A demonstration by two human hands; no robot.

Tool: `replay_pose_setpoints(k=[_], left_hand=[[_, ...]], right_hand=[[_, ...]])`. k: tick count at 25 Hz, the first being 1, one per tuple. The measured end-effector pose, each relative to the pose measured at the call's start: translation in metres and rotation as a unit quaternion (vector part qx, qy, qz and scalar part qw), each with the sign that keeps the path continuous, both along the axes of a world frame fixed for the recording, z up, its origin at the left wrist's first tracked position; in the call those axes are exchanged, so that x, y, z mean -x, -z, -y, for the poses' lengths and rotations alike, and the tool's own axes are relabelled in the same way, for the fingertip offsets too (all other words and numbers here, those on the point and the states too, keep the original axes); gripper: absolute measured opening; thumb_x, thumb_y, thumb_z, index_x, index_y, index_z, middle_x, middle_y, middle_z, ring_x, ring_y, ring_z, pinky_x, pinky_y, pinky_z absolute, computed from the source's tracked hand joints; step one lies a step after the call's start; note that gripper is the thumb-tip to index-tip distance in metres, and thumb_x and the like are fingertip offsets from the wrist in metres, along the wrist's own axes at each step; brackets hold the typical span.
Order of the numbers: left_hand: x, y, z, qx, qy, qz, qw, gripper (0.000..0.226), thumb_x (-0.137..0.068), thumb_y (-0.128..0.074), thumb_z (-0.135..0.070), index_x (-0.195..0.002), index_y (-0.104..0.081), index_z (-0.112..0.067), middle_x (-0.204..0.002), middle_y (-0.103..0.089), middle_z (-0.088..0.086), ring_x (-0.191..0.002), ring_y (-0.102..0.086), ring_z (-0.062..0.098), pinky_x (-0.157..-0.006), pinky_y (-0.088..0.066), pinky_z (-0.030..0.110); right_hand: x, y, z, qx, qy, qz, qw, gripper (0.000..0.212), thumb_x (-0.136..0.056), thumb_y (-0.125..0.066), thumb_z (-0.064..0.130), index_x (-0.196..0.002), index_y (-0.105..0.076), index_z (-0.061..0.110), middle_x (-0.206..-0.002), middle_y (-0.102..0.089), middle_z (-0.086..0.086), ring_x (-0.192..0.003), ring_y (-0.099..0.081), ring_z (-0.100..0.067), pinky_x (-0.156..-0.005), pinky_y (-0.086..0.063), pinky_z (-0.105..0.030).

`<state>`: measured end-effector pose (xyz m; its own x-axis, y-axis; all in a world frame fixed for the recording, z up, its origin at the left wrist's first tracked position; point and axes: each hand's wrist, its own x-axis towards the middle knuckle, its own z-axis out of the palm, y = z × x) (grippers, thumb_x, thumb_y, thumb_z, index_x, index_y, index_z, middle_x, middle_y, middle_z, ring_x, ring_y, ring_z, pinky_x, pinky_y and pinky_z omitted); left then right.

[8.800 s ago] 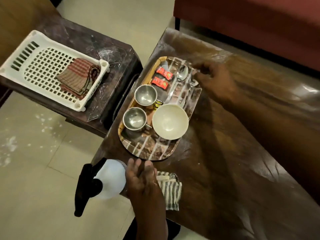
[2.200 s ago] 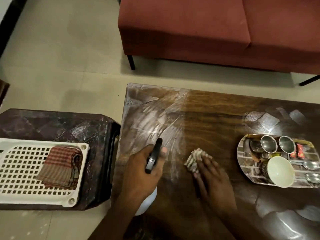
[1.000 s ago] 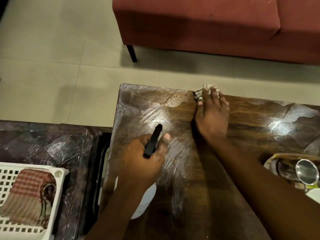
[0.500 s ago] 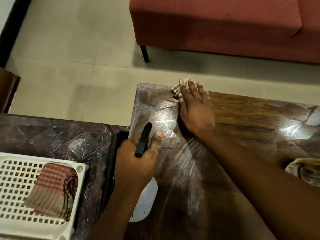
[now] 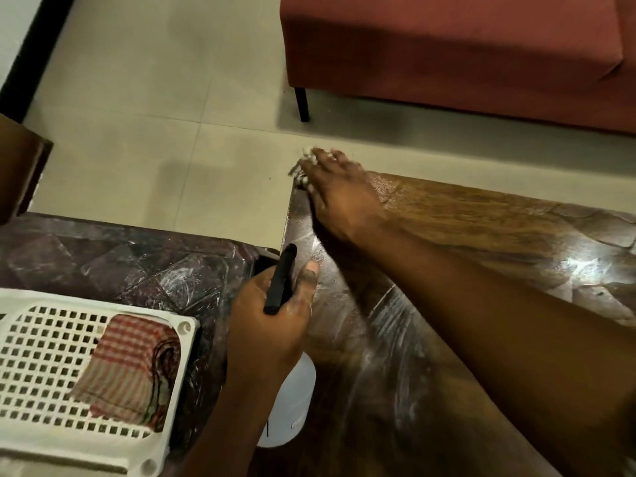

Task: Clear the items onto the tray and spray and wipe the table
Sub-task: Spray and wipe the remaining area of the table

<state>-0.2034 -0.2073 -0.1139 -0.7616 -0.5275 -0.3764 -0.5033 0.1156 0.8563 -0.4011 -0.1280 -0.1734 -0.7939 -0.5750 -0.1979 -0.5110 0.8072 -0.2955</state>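
The right hand (image 5: 340,194) lies flat, fingers spread, pressing a cloth (image 5: 302,166) — mostly hidden and blurred — onto the far left corner of the wooden table (image 5: 481,235). The left hand (image 5: 268,325) is wrapped around a white spray bottle (image 5: 289,407) with a black nozzle (image 5: 280,280), at the table's left edge. Beside it, on a dark side table (image 5: 137,263), a white slotted basket (image 5: 44,339) holds a folded checked towel (image 5: 127,366).
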Motion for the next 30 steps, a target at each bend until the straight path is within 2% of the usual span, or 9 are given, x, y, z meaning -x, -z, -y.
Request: replay_pose_setpoints(k=[5,9,11,16,19,23,25,27,30], left_hand=[[-0.016,0.005,0.006,0.040,0.007,0.017,0.999,0.066,-0.080,-0.069,-0.076,-0.067,-0.058,-0.013,-0.053,-0.058,0.016,-0.045,-0.060,0.035,-0.053,-0.057,0.059],[-0.028,0.003,0.003,0.000,0.034,0.030,0.999,0.064,-0.078,-0.068,-0.076,-0.069,-0.065,-0.013,-0.061,-0.068,0.015,-0.050,-0.063,0.038,-0.050,-0.055,0.057],[-0.034,0.000,0.001,0.001,0.054,0.020,0.998,0.059,-0.080,-0.067,-0.071,-0.072,-0.068,-0.013,-0.064,-0.070,0.014,-0.050,-0.064,0.035,-0.051,-0.055,0.055],[-0.043,-0.006,-0.012,0.035,0.127,-0.004,0.991,0.047,-0.094,-0.077,-0.047,-0.063,-0.060,-0.017,-0.056,-0.058,0.017,-0.045,-0.058,0.024,-0.052,-0.052,0.045],[-0.046,-0.006,-0.024,0.013,0.150,-0.019,0.988,0.057,-0.091,-0.076,-0.048,-0.060,-0.051,-0.008,-0.050,-0.050,0.019,-0.046,-0.055,0.040,-0.049,-0.050,0.053],[-0.059,-0.006,-0.037,0.011,0.139,0.016,0.990,0.064,-0.087,-0.079,-0.058,-0.058,-0.053,-0.008,-0.050,-0.053,0.018,-0.048,-0.060,0.039,-0.054,-0.055,0.057],[-0.067,-0.009,-0.042,-0.006,0.136,0.026,0.990,0.061,-0.085,-0.078,-0.060,-0.064,-0.059,-0.006,-0.052,-0.055,0.019,-0.050,-0.061,0.040,-0.053,-0.056,0.058],[-0.075,-0.012,-0.045,-0.026,0.155,0.026,0.987,0.050,-0.088,-0.079,-0.053,-0.067,-0.065,-0.010,-0.051,-0.055,0.013,-0.049,-0.060,0.038,-0.052,-0.055,0.057],[-0.087,-0.016,-0.046,-0.036,0.172,0.028,0.984,0.045,-0.094,-0.081,-0.038,-0.064,-0.061,-0.011,-0.047,-0.052,0.000,-0.046,-0.057,0.024,-0.053,-0.051,0.047]], right_hand=[[0.000,0.001,-0.024,-0.021,-0.309,-0.031,0.950,0.054,-0.113,-0.017,0.052,-0.166,-0.013,0.042,-0.177,-0.012,0.007,-0.164,-0.011,-0.023,-0.131,-0.015,-0.056],[0.009,-0.002,-0.001,0.013,0.010,0.007,1.000,0.056,-0.113,-0.033,0.040,-0.167,-0.020,0.038,-0.178,-0.013,0.004,-0.165,-0.009,-0.027,-0.131,-0.019,-0.059],[-0.034,0.000,0.001,0.033,0.035,-0.010,0.999,0.058,-0.112,-0.038,0.034,-0.167,-0.023,0.034,-0.177,-0.017,0.001,-0.165,-0.012,-0.029,-0.132,-0.016,-0.060],[-0.112,-0.002,-0.134,-0.001,-0.308,-0.008,0.951,0.051,-0.115,-0.026,0.044,-0.165,-0.031,0.035,-0.176,-0.025,0.003,-0.164,-0.017,-0.022,-0.132,-0.017,-0.045],[-0.095,-0.004,-0.208,-0.044,-0.018,-0.049,0.998,0.054,-0.113,-0.027,0.044,-0.165,-0.033,0.032,-0.174,-0.030,-0.003,-0.162,-0.024,-0.029,-0.130,-0.027,-0.049],[-0.114,-0.001,-0.167,0.017,0.359,-0.052,0.932,0.057,-0.110,-0.040,0.026,-0.166,-0.033,0.018,-0.175,-0.026,-0.012,-0.163,-0.018,-0.033,-0.134,-0.013,-0.046],[-0.166,0.003,-0.130,0.022,0.257,-0.047,0.965,0.058,-0.107,-0.044,0.026,-0.163,-0.039,0.018,-0.172,-0.033,-0.010,-0.162,-0.022,-0.031,-0.132,-0.019,-0.052],[-0.228,0.006,-0.133,0.025,-0.001,-0.031,0.999,0.052,-0.106,-0.049,0.032,-0.157,-0.049,0.025,-0.170,-0.039,-0.003,-0.162,-0.024,-0.028,-0.129,-0.027,-0.054],[-0.230,-0.002,-0.195,0.028,-0.266,-0.038,0.963,0.047,-0.111,-0.044,0.036,-0.157,-0.048,0.030,-0.171,-0.038,0.002,-0.162,-0.027,-0.024,-0.128,-0.027,-0.043]])
